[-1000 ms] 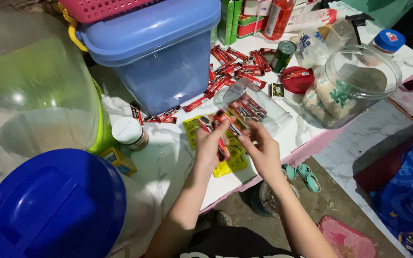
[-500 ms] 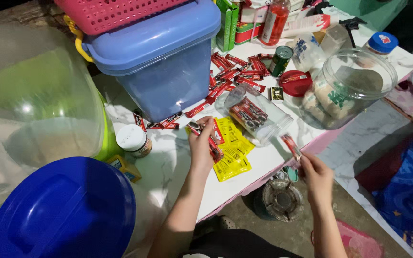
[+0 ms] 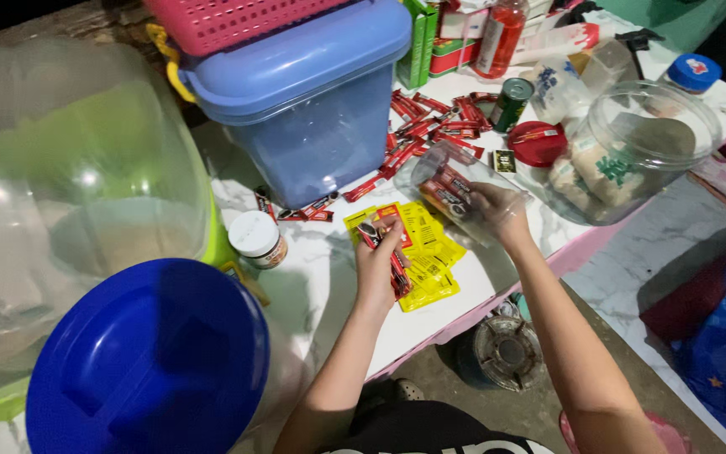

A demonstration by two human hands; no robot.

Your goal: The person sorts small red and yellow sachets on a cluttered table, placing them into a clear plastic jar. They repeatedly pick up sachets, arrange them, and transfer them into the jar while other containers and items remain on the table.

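Left hand [image 3: 382, 262] grips red sachets [image 3: 395, 262] over yellow packets [image 3: 427, 252]; right hand [image 3: 497, 210], fingers closed, reaches inside clear jar [image 3: 455, 189] near desk [image 3: 321, 277] front edge.

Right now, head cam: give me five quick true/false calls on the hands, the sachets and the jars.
1. The left hand holds a bunch of red sachets. True.
2. The right hand is inside the mouth of the clear jar lying on its side. True.
3. The yellow packets sit inside the blue bin. False: they lie flat on the white table, partly under the left hand.
4. The red lid is screwed onto the tipped jar. False: it lies on the table beside that jar, whose mouth is open.
5. The big round jar on the right is empty. False: pale packets with green print show inside it.
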